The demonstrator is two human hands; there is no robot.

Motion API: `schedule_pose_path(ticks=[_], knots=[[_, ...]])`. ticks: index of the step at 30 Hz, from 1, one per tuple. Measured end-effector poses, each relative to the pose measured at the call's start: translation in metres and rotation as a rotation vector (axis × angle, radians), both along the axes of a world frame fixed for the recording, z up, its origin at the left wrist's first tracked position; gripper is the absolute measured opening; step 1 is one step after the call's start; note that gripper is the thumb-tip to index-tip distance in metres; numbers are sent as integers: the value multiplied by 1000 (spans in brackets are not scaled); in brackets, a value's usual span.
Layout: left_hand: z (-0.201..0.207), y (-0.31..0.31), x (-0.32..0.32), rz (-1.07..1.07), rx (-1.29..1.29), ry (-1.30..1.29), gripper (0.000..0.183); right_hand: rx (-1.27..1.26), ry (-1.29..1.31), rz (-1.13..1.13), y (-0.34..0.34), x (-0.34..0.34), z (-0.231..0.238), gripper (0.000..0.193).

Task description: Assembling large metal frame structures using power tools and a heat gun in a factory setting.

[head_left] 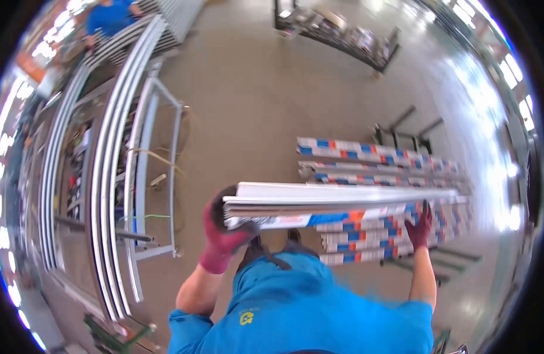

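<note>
A bundle of long white and grey profiles [325,196] spans the space before my body, with blue, orange and white wrapping along its near side. My left hand [223,235], in a dark red glove with dark fingers, is closed around the bundle's left end. Farther along, my right hand [421,227], gloved too, is at the near edge of the bundle, fingers reaching up against it and thumb apart; its fingertips are partly hidden. Beneath and beyond the bundle lie several similar wrapped profiles [366,148] in spaced rows on low supports.
Long silvery profiles [109,171] rest on a metal frame rack [175,135] at left, with hoses near it. A low cart [342,44] with assorted items stands far ahead. Green stand legs [449,259] stick out at right. A person in blue [108,17] is at far left.
</note>
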State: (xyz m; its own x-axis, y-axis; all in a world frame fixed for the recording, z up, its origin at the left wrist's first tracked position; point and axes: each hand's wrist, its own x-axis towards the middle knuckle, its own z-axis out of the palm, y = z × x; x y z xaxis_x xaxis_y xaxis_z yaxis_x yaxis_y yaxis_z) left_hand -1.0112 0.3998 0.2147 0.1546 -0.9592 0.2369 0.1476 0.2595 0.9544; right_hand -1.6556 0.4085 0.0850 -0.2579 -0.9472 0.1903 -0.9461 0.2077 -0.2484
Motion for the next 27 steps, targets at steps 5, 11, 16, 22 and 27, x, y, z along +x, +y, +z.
schedule_pose_path(ticks=[5,11,16,22,27], knots=[[-4,63,75,299,-129,215,65,129,168,200,-33,-43,11,74],[67,86,148,589,-287,390,48,202,113,578,-61,-59,-36,49],[102,92,188,818,-182,315,56,272,225,731,-58,34,-19,50],[122,154,284,792,-78,219,57,251,229,884,-24,124,9,42],[94,171,346,631,123,125,67,259,340,760,10,172,-26,50]])
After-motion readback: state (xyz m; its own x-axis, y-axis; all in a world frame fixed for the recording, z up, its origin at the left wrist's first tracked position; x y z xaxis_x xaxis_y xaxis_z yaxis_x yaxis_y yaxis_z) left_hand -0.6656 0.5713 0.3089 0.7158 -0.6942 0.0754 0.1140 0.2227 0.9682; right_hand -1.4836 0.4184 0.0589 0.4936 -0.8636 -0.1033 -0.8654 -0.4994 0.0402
